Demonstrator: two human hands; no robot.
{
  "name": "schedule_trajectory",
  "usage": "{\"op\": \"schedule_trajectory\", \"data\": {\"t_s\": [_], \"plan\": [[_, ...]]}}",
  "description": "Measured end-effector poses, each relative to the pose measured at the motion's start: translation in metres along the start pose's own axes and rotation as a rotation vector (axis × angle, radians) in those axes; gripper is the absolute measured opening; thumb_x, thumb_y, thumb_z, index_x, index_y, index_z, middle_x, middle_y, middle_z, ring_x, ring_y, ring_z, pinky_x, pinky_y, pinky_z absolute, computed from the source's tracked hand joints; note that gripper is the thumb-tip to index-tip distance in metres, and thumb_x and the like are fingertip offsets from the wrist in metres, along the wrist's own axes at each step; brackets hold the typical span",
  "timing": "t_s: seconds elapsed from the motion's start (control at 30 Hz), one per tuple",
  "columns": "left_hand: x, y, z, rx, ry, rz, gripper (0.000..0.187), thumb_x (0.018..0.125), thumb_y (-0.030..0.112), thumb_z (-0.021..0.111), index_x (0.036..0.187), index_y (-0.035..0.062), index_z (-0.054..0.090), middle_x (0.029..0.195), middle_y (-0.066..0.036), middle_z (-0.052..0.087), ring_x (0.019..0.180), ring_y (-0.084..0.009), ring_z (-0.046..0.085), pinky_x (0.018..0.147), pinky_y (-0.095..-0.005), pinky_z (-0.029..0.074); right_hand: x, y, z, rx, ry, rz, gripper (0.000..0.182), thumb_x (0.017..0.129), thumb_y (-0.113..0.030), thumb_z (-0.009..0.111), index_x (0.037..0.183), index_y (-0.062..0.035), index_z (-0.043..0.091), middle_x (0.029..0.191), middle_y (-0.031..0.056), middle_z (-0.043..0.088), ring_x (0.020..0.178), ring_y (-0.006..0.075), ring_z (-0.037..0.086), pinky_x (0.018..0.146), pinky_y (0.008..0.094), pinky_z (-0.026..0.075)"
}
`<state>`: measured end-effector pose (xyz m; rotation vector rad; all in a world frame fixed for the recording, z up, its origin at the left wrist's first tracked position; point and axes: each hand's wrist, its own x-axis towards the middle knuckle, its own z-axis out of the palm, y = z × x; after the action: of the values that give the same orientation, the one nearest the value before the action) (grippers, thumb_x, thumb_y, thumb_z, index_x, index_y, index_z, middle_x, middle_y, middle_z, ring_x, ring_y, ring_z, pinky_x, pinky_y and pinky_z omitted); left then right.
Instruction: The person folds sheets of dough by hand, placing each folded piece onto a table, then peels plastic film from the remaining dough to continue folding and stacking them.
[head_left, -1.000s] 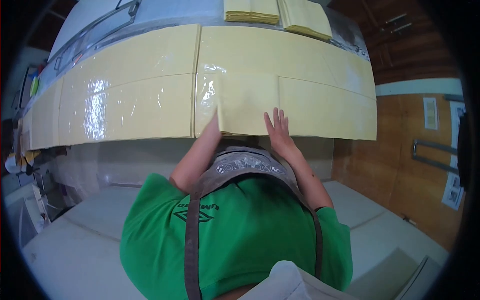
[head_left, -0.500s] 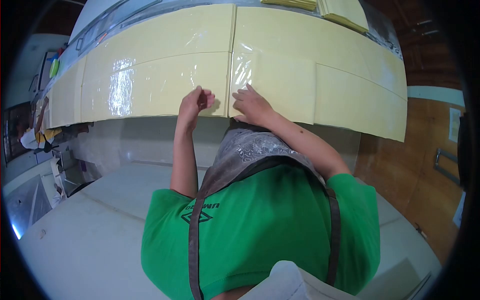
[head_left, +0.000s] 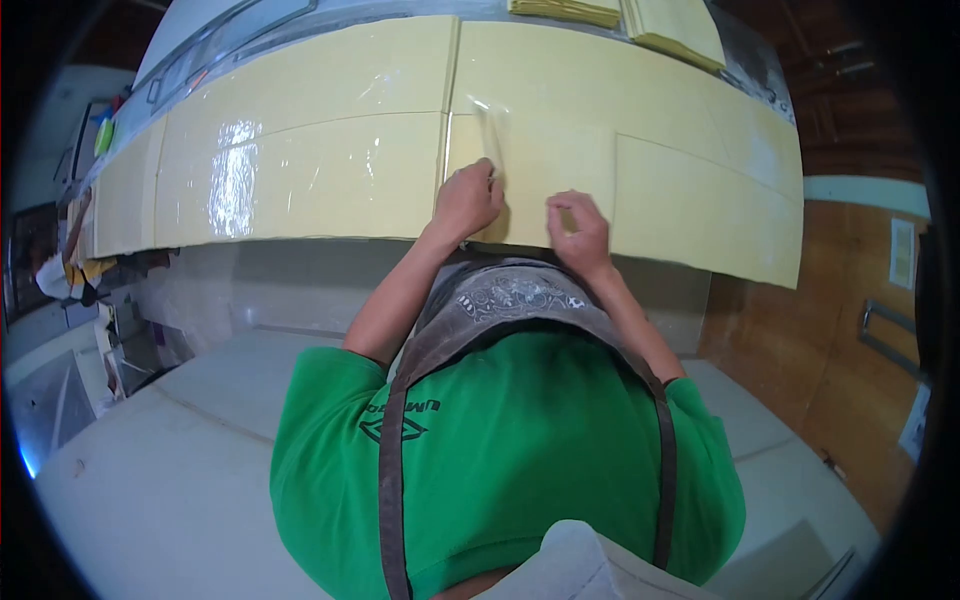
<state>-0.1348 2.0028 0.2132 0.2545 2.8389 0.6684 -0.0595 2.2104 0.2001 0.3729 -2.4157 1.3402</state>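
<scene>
Pale yellow sheets (head_left: 680,185) cover the long worktable in front of me, some under shiny clear film. My left hand (head_left: 468,205) is closed at the lifted edge of a clear plastic film (head_left: 490,130), just right of the seam between two yellow stacks. The film stands up in a fold above its fingertips. To the right, my right hand (head_left: 582,232) hovers over the front part of the same sheets, with thumb and fingers curled together in a pinch. What lies between those fingertips, if anything, is too small to make out.
Folded yellow stacks (head_left: 675,35) lie at the table's far side. At the left edge, another person (head_left: 65,275) is partly visible. A wooden door (head_left: 850,280) with a metal handle stands at the right, and a pale surface (head_left: 170,470) lies behind me.
My left hand has moved right across the seam and closed on the film. My right hand has moved right, from flat on the sheet to a pinch. The film edge now stands up.
</scene>
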Motion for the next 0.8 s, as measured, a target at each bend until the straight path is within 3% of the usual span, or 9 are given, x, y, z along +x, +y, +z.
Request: {"op": "schedule_trajectory", "data": {"t_s": [0.07, 0.1, 0.13, 0.2, 0.23, 0.5, 0.6, 0.7, 0.8], "plan": [[-0.006, 0.014, -0.018, -0.412, -0.095, 0.179, 0.034, 0.097, 0.027, 0.055, 0.110, -0.0039, 0.061, 0.096, -0.022, 0.068, 0.092, -0.0393, 0.066, 0.084, -0.0473, 0.052, -0.009, 0.000, -0.025, -0.100, 0.130, 0.204, 0.008, 0.084, -0.007, 0.067, 0.092, -0.0056, 0.067, 0.092, 0.0109, 0.068, 0.092, 0.0306, 0.065, 0.085, 0.0427, 0.052], [0.004, -0.002, 0.000, -0.233, 0.100, 0.292, 0.042, 0.099, 0.029, 0.049, 0.127, -0.0019, 0.056, 0.126, -0.025, 0.060, 0.118, -0.0403, 0.056, 0.103, -0.0475, 0.042, -0.013, 0.006, -0.035, -0.104, 0.153, 0.218, 0.008, 0.084, -0.007, 0.067, 0.092, -0.0056, 0.067, 0.092, 0.0109, 0.068, 0.092, 0.0306, 0.065, 0.085, 0.0427, 0.052], [0.006, -0.015, 0.021, -0.225, 0.084, 0.313, 0.042, 0.099, 0.029, 0.049, 0.127, -0.0019, 0.056, 0.126, -0.025, 0.060, 0.118, -0.0403, 0.056, 0.103, -0.0475, 0.042, -0.016, 0.011, -0.043, -0.173, 0.181, 0.221, 0.009, 0.084, -0.007, 0.067, 0.093, -0.0056, 0.067, 0.092, 0.0108, 0.068, 0.092, 0.0305, 0.065, 0.083, 0.0418, 0.052], [0.017, -0.022, 0.039, 0.205, 0.277, 0.396, 0.057, 0.100, 0.036, 0.043, 0.145, 0.0026, 0.043, 0.150, -0.025, 0.040, 0.140, -0.0459, 0.032, 0.116, -0.0536, 0.023, -0.019, 0.019, -0.055, -0.250, 0.236, 0.224, 0.009, 0.084, -0.008, 0.067, 0.093, -0.0055, 0.067, 0.092, 0.0108, 0.068, 0.092, 0.0304, 0.064, 0.081, 0.0409, 0.051], [0.017, -0.020, 0.045, 0.243, 0.153, 0.391, 0.069, 0.100, 0.043, 0.040, 0.155, 0.0045, 0.027, 0.161, -0.022, 0.021, 0.146, -0.0518, 0.014, 0.119, -0.0604, 0.010, -0.020, 0.021, -0.059, -0.260, 0.226, 0.224, 0.010, 0.084, -0.008, 0.067, 0.094, -0.0057, 0.067, 0.094, 0.0108, 0.068, 0.094, 0.0304, 0.063, 0.083, 0.0406, 0.051], [0.020, 0.070, 0.085, 0.211, 0.109, 0.532, 0.073, 0.099, 0.049, 0.039, 0.152, -0.0007, 0.030, 0.160, -0.025, 0.021, 0.150, -0.0448, 0.012, 0.119, -0.0624, 0.006, 0.010, 0.039, -0.088, -0.434, 0.116, 0.208, 0.014, 0.085, -0.011, 0.065, 0.099, -0.0068, 0.068, 0.114, 0.0138, 0.064, 0.110, 0.0335, 0.057, 0.095, 0.0442, 0.046], [0.027, 0.083, 0.100, 0.101, 0.091, 0.595, 0.068, 0.100, 0.043, 0.039, 0.151, -0.0014, 0.031, 0.160, -0.025, 0.022, 0.150, -0.0438, 0.013, 0.119, -0.0624, 0.007, 0.023, 0.064, -0.082, -0.527, -0.013, 0.243, 0.030, 0.092, -0.023, 0.061, 0.118, -0.0091, 0.066, 0.134, 0.0173, 0.056, 0.129, 0.0358, 0.047, 0.107, 0.0470, 0.038], [0.031, 0.073, 0.092, -0.151, 0.121, 0.460, 0.064, 0.102, 0.036, 0.038, 0.150, -0.0051, 0.030, 0.159, -0.027, 0.022, 0.149, -0.0447, 0.015, 0.119, -0.0612, 0.010, 0.029, 0.077, -0.057, -0.918, -0.274, 0.313, 0.064, 0.101, -0.051, 0.038, 0.155, -0.0178, 0.032, 0.163, 0.0157, 0.020, 0.152, 0.0323, 0.011, 0.121, 0.0542, 0.008], [0.020, 0.048, 0.069, 0.047, 0.163, 0.238, 0.066, 0.102, 0.038, 0.039, 0.151, -0.0057, 0.028, 0.159, -0.027, 0.020, 0.148, -0.0459, 0.015, 0.118, -0.0621, 0.011, 0.017, 0.073, -0.028, -0.903, -0.274, 0.307, 0.066, 0.101, -0.053, 0.037, 0.157, -0.0188, 0.028, 0.164, 0.0145, 0.017, 0.152, 0.0327, 0.011, 0.121, 0.0563, 0.006]]}}
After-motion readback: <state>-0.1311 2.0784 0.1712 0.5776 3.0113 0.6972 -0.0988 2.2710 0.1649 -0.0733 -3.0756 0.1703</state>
